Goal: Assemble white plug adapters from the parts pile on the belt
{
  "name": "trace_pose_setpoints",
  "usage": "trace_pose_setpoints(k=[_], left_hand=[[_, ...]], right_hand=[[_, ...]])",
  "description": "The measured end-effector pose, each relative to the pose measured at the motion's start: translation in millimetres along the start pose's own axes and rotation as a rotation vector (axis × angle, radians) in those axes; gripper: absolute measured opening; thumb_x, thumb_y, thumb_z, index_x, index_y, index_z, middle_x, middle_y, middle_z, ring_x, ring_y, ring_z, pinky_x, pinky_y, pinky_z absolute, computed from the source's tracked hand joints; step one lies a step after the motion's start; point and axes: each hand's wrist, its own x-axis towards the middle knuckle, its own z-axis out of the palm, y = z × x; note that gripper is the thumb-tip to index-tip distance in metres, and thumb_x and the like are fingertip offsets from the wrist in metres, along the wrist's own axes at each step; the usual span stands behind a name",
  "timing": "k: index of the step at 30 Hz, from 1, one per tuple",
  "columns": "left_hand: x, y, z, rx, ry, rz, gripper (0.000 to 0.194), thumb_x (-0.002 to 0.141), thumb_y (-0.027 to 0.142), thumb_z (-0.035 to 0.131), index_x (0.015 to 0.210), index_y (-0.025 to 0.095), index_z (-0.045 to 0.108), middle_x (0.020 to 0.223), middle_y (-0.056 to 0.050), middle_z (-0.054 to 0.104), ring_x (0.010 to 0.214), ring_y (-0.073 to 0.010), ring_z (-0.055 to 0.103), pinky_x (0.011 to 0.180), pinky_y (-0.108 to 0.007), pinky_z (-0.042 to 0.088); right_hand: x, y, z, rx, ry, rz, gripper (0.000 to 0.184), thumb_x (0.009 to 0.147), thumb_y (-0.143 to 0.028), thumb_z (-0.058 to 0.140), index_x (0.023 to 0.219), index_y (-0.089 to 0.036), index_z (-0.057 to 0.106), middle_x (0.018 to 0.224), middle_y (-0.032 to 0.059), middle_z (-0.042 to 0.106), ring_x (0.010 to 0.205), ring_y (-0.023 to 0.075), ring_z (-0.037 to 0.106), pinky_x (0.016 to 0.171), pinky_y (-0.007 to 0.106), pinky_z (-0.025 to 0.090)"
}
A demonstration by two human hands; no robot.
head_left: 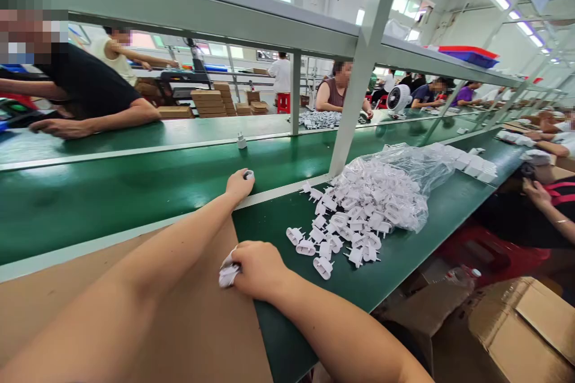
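Observation:
My left hand (239, 185) reaches forward to the near edge of the green conveyor belt (135, 191). Its fingers are closed on a small white piece (249, 175) with a dark patch, mostly hidden by the hand. Nearer to me, my right hand (260, 269) is closed around a white plug adapter (229, 275) above the brown cardboard sheet (193, 311). To its right, a heap of white plug adapters (359, 197) spills out of a clear plastic bag (420, 215). Upright on the belt, ahead of my left hand, stands a single white adapter (241, 140).
A metal post (359, 72) rises beside the heap and carries a long shelf (202, 0). White boxy pieces (476, 164) lie beyond the bag. Co-workers sit across the belt and at the right. Open cardboard boxes (525, 323) stand low at the right.

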Motion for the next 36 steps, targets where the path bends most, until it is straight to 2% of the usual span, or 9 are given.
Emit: trace_pose_setpoints(k=[3, 5, 8, 12, 17, 21, 25, 29, 36], left_hand=[[-32, -13, -25.4, -0.125, -0.058, 0.027, 0.055, 0.085, 0.023, 0.062, 0.138, 0.012, 0.055, 0.129, -0.013, 0.07, 0.112, -0.024, 0.066, 0.101, -0.035, 0.05], [-63, -25, -49.0, -0.2, -0.078, 0.015, 0.053, 0.085, 0.027, 0.065, 0.135, 0.013, 0.055, 0.123, -0.011, 0.073, 0.105, -0.0204, 0.069, 0.096, -0.031, 0.053], [-119, -44, -87.5, -0.302, -0.138, 0.044, 0.048, 0.083, 0.036, 0.071, 0.124, 0.014, 0.06, 0.117, -0.01, 0.074, 0.099, -0.0213, 0.069, 0.091, -0.032, 0.054], [-196, -60, -122.3, -0.321, -0.222, 0.104, 0.047, 0.079, 0.043, 0.077, 0.117, 0.017, 0.066, 0.108, -0.009, 0.075, 0.092, -0.0243, 0.069, 0.084, -0.035, 0.055], [-249, -65, -129.7, -0.284, -0.39, 0.216, 0.044, 0.088, 0.042, 0.071, 0.128, 0.022, 0.067, 0.114, -0.009, 0.072, 0.096, -0.0239, 0.068, 0.086, -0.036, 0.055], [-253, -71, -126.9, -0.299, -0.31, 0.244, 0.077, 0.072, 0.045, 0.088, 0.139, 0.021, 0.058, 0.127, -0.012, 0.063, 0.112, -0.026, 0.063, 0.098, -0.039, 0.052], [-247, -77, -125.3, -0.257, -0.314, 0.29, 0.04, 0.079, 0.047, 0.081, 0.105, 0.018, 0.071, 0.1, -0.006, 0.068, 0.095, -0.0233, 0.064, 0.084, -0.035, 0.05], [-245, -76, -124.0, -0.283, -0.292, 0.304, 0.031, 0.081, 0.043, 0.079, 0.098, 0.018, 0.072, 0.092, -0.004, 0.068, 0.09, -0.0215, 0.062, 0.078, -0.032, 0.047], [-245, -70, -129.8, -0.305, -0.314, 0.354, 0.021, 0.083, 0.038, 0.076, 0.085, 0.019, 0.071, 0.082, -0.001, 0.064, 0.089, -0.0202, 0.06, 0.079, -0.029, 0.046]], right_hand=[[5, 6, 0, 0.29, 0.163, 0.128, 0.017, 0.081, -0.02, 0.072, 0.096, -0.023, 0.078, 0.107, 0.0025, 0.076, 0.096, 0.0185, 0.069, 0.08, 0.027, 0.049], [11, 10, -1, 0.671, 0.209, 0.203, 0.019, 0.078, -0.03, 0.078, 0.093, -0.018, 0.077, 0.097, 0.0042, 0.077, 0.089, 0.0181, 0.069, 0.082, 0.029, 0.052], [17, 11, -5, 1.165, 0.169, 0.315, 0.041, 0.065, -0.045, 0.088, 0.09, -0.015, 0.075, 0.09, 0.0049, 0.076, 0.082, 0.0162, 0.069, 0.081, 0.029, 0.054], [15, 3, -10, 1.322, 0.06, 0.373, 0.049, 0.053, -0.048, 0.093, 0.084, -0.015, 0.074, 0.089, 0.0069, 0.076, 0.084, 0.0171, 0.07, 0.082, 0.03, 0.055], [11, -5, -7, 1.201, 0.117, 0.314, 0.05, 0.054, -0.05, 0.094, 0.085, -0.016, 0.076, 0.089, 0.0062, 0.076, 0.084, 0.0175, 0.07, 0.083, 0.031, 0.055], [9, -7, 0, 0.991, 0.224, 0.197, 0.047, 0.064, -0.047, 0.092, 0.098, -0.018, 0.078, 0.095, 0.0054, 0.076, 0.088, 0.0188, 0.069, 0.087, 0.034, 0.055], [0, -14, 3, 0.61, 0.298, -0.063, 0.024, 0.085, -0.04, 0.078, 0.103, -0.023, 0.079, 0.101, 0.0048, 0.075, 0.094, 0.0194, 0.068, 0.089, 0.035, 0.055], [-6, -22, 3, 0.255, 0.346, -0.329, 0.018, 0.095, -0.028, 0.066, 0.11, -0.025, 0.077, 0.104, 0.0059, 0.073, 0.099, 0.0209, 0.066, 0.087, 0.036, 0.055], [-2, -26, 10, 0.039, 0.305, -0.438, 0.022, 0.098, -0.02, 0.06, 0.116, -0.024, 0.07, 0.101, 0.0069, 0.07, 0.096, 0.0227, 0.064, 0.081, 0.036, 0.054]])
